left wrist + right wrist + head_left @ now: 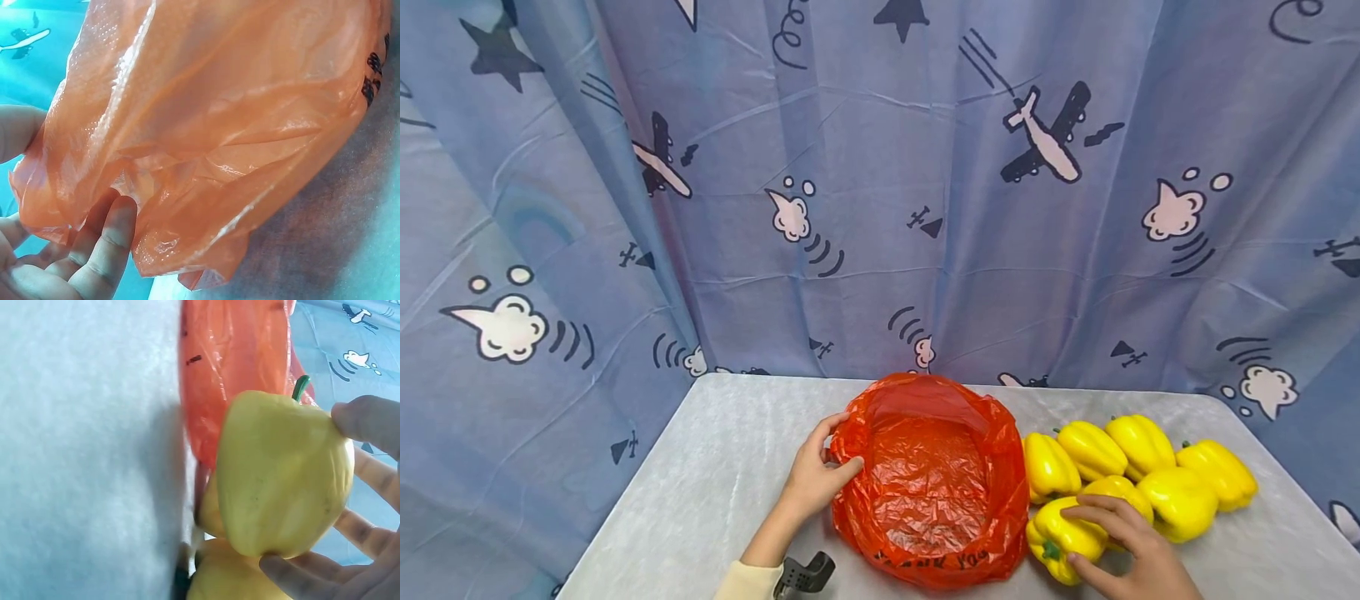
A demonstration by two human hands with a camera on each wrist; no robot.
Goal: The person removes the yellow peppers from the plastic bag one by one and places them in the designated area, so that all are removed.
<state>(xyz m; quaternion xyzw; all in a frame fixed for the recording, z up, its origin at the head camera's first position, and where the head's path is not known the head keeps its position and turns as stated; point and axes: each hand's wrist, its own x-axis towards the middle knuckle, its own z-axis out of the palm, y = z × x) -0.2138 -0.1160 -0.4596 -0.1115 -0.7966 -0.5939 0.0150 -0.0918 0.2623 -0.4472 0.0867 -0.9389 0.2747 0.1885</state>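
A red plastic bag (pixel 928 479) stands with its mouth wide open on the table, dark lettering along its front. My left hand (pixel 820 475) holds the bag's left rim, thumb on one side and fingers on the other; in the left wrist view, the thin film (pixel 206 144) bunches between them. To the right of the bag, my right hand (pixel 1131 546) grips the nearest yellow bell pepper (pixel 1060 533). The right wrist view shows this pepper (pixel 284 478), green stem up, between thumb and fingertips. Whether it touches the table, I cannot tell.
Several more yellow bell peppers (pixel 1138 446) lie in a cluster behind and right of the held one, close to the bag's right side. The white table (pixel 700 483) ends at a blue patterned curtain (pixel 865 208). A dark wrist strap (pixel 805 575) shows by the left sleeve.
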